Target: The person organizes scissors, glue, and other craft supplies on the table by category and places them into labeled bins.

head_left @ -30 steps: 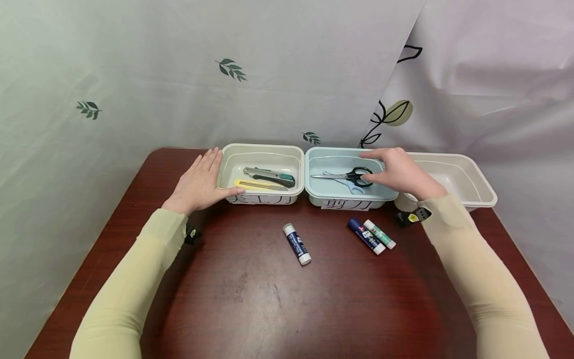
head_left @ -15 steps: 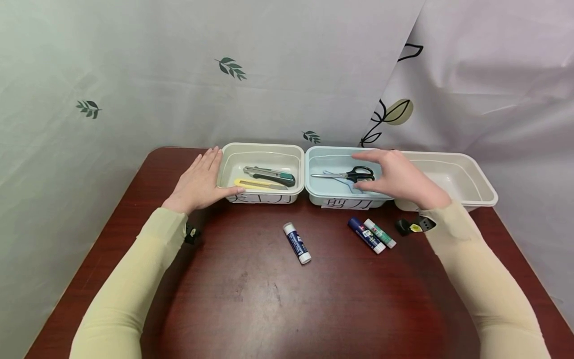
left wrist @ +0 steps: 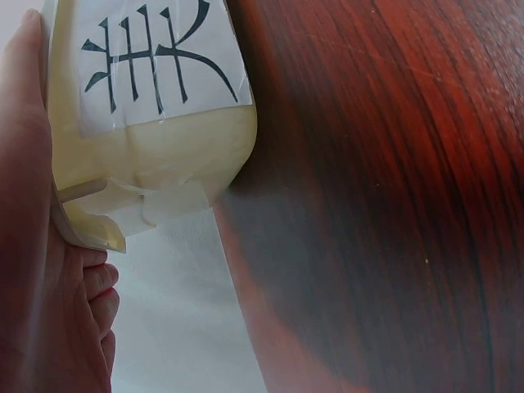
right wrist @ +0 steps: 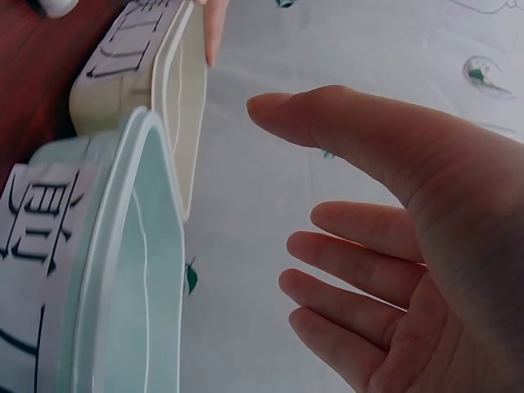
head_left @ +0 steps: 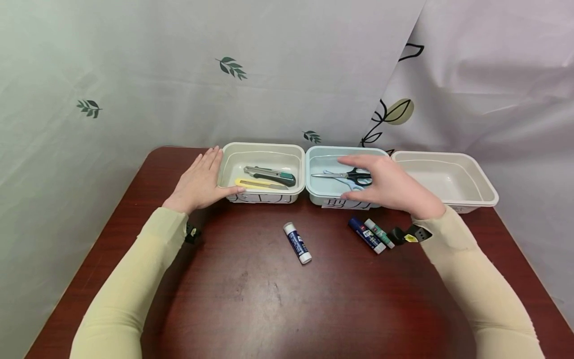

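Note:
My left hand (head_left: 199,182) rests on the left corner of a beige bin (head_left: 264,148), fingers straight along its side and thumb on the front rim. Inside that bin lie a grey-and-green utility knife (head_left: 271,175) and a yellow utility knife (head_left: 251,185). Over the right part of a light blue bin (head_left: 314,192) hovers my right hand (head_left: 385,182), thumb and fingers spread apart with nothing between them, as the right wrist view also shows. Black-handled scissors (head_left: 334,175) lie in the blue bin across light blue scissors (head_left: 352,184); the hand partly covers both handles.
A second beige bin (head_left: 482,182) stands at the right end of the row. On the brown table (head_left: 251,299) lie a white-and-blue glue stick (head_left: 297,243), a dark blue glue stick (head_left: 366,235) and a green glue stick (head_left: 378,233). A patterned curtain (head_left: 278,89) hangs behind.
My right hand has moved left and slightly toward me over the blue bin, its thumb and fingers spreading wider. More of the right beige bin shows. My left hand has stayed put.

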